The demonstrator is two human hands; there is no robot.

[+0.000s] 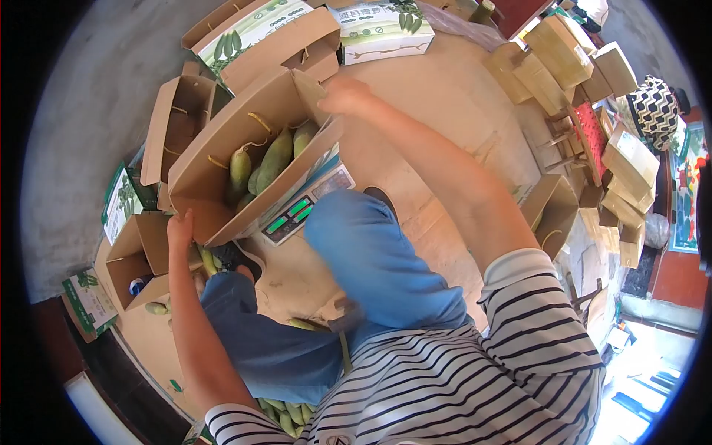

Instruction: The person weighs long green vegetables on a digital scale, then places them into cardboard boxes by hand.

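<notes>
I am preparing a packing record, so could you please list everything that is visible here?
Held carton: one, brown, upper left
Vegetables inside: about five, green, within held carton
Scale: one, pale, green-lit displays, beside held carton
Printed cartons: several, white-green, top and left
Plain cartons: many, brown, left and right
Loose vegetables: many, green, around legs
Seat: one, red, right
Floor: tan, centre
Shirt: one, striped, bottom
Trousers: one pair, blue, centre
Shoes: two, dark, near knees
Left grip: one, bare, carton's lower-left corner
Right grip: one, bare, carton's right end
</notes>
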